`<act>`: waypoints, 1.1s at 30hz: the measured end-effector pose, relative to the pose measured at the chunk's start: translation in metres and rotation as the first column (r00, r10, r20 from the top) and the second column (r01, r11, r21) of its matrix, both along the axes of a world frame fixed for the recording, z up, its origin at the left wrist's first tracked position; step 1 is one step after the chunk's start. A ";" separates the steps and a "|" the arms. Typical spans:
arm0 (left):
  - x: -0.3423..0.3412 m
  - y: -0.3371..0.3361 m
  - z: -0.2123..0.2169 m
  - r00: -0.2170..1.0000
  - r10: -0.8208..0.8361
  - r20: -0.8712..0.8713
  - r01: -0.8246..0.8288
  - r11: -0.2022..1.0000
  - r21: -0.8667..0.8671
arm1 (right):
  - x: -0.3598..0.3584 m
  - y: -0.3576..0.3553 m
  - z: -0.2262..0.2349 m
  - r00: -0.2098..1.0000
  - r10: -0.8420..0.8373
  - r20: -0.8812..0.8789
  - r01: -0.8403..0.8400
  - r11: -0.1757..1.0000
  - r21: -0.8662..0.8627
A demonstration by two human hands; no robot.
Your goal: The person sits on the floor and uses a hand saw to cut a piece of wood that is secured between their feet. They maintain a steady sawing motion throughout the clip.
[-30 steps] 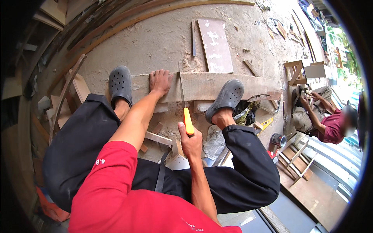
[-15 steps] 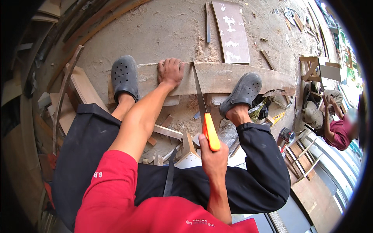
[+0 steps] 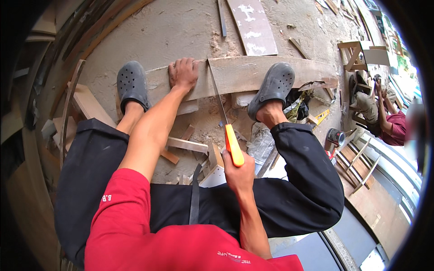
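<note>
A long wooden board point(image 3: 226, 72) lies crosswise in front of me, raised on blocks, with my two grey clogs pressing on it near both ends. My left hand point(image 3: 183, 74) rests on the board, fingers laid over its far edge. My right hand point(image 3: 239, 171) is closed round the yellow and orange handle of a handsaw point(image 3: 234, 145). The saw's narrow blade crosses the board just right of my left hand, its tip at the far edge. Part of the handle is hidden in my palm.
Wood offcuts point(image 3: 190, 143) are scattered below the board between my legs. Beyond it lies a flat panel point(image 3: 255, 29) with white patches. At the right are a paint can point(image 3: 335, 136), a small wooden frame point(image 3: 352, 56) and a seated person point(image 3: 384, 113). Planks line the left side.
The whole scene has shifted up and left in the picture. The saw still crosses the board beside my left hand. The seated person's hands have risen.
</note>
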State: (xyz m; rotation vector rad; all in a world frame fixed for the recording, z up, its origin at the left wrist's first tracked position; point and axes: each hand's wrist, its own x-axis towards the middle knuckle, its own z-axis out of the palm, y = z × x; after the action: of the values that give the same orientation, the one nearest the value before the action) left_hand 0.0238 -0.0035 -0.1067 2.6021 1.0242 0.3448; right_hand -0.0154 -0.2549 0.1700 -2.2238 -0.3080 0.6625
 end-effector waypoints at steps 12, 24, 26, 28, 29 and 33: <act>0.000 0.000 -0.005 1.000 -0.002 0.012 0.002 1.000 0.016 | -0.009 0.002 0.010 0.999 -0.039 0.000 0.039 0.995 0.089; -0.002 -0.001 -0.002 1.000 0.015 -0.019 -0.014 0.999 0.043 | -0.007 -0.013 -0.017 1.000 0.009 -0.025 -0.009 1.000 0.009; 0.001 -0.001 -0.001 1.000 -0.002 -0.006 0.002 0.999 0.032 | 0.009 -0.004 -0.050 0.999 0.027 0.019 -0.028 0.999 0.022; 0.004 0.002 0.000 0.999 -0.011 0.030 0.010 0.999 0.034 | 0.013 0.013 -0.063 0.999 0.003 0.038 -0.005 0.999 0.036; 0.004 0.003 0.001 1.000 -0.006 -0.009 0.006 1.000 0.029 | 0.012 0.017 -0.062 0.996 0.026 0.090 -0.032 0.998 0.063; 0.001 0.002 -0.003 0.999 0.005 -0.042 -0.003 0.999 0.046 | 0.007 0.008 -0.033 1.000 -0.002 -0.006 0.002 1.000 0.012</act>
State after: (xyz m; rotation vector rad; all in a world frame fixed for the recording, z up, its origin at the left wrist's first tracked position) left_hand 0.0244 -0.0012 -0.1096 2.6592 1.0481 0.3196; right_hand -0.0081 -0.2465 0.1368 -2.2099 -0.3059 0.6639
